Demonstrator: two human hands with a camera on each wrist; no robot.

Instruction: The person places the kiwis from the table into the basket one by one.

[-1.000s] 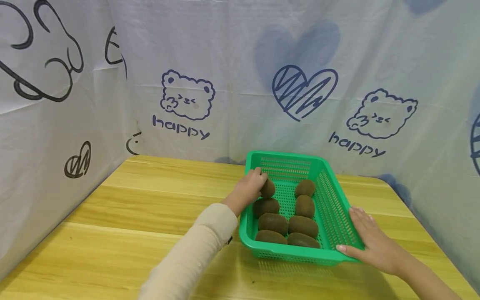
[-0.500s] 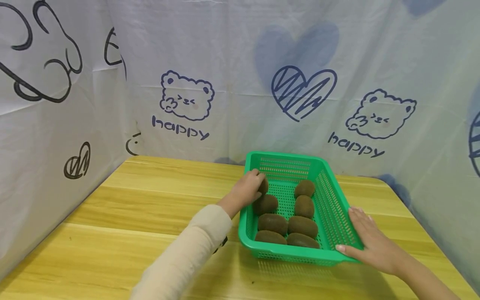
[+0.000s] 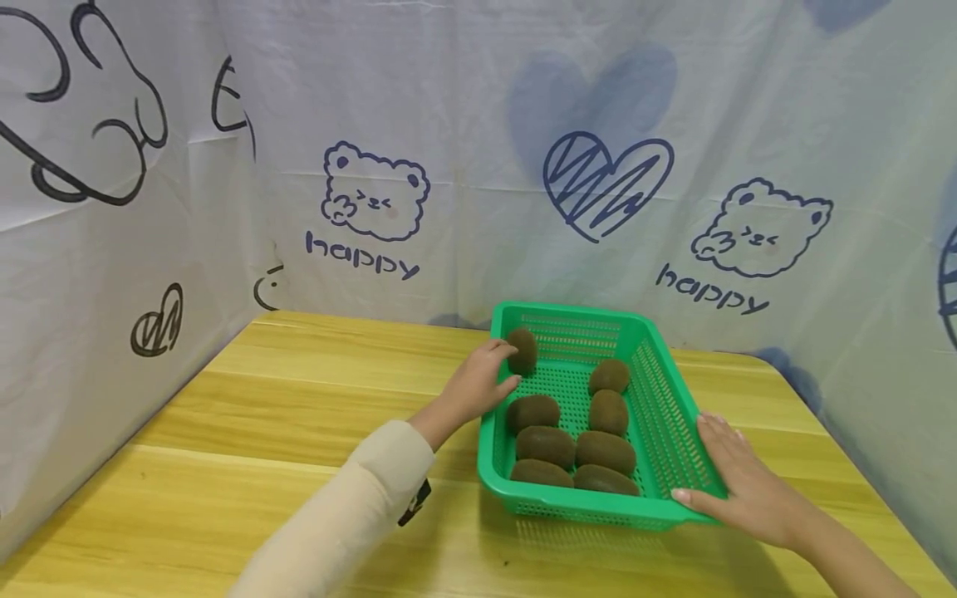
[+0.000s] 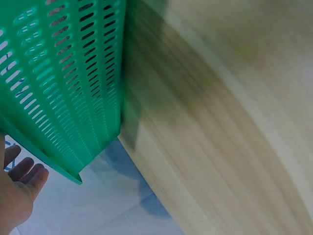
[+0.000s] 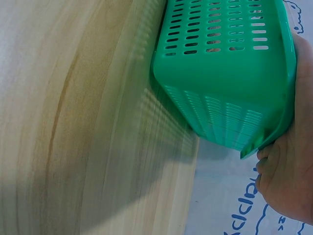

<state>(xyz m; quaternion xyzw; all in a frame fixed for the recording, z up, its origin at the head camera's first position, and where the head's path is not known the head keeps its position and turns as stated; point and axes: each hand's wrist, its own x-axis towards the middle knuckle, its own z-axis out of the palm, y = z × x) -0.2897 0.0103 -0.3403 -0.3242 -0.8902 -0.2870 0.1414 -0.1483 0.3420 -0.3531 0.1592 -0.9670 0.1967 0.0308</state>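
Observation:
A green plastic basket (image 3: pixel 568 496) holds several brown kiwis, set in two columns. My left hand (image 3: pixel 473 384) reaches over the basket's left rim, thumb and fingers apart. Its fingertips are right at a kiwi (image 3: pixel 523 350) standing on end in the far left corner. Below that one, a gap separates it from another kiwi (image 3: pixel 533 413) in the left column. At the near right corner, my right hand (image 3: pixel 751 490) holds the basket's rim, thumb on the front edge and fingers along the right side. The left wrist view shows the left fingers (image 4: pixel 33 178) beside the rim.
The basket stands on a yellow wood-grain table (image 3: pixel 247 465). A white cloth (image 3: pixel 463 166) with drawn bears and hearts hangs behind the table and along its sides. A small black object (image 3: pixel 414 502) shows under the left sleeve (image 3: pixel 359 498).
My left hand has moved the upper left kiwi toward the basket's far left corner, tipped it upright, and let go, drawing back slightly left. The right hand stays on the rim.

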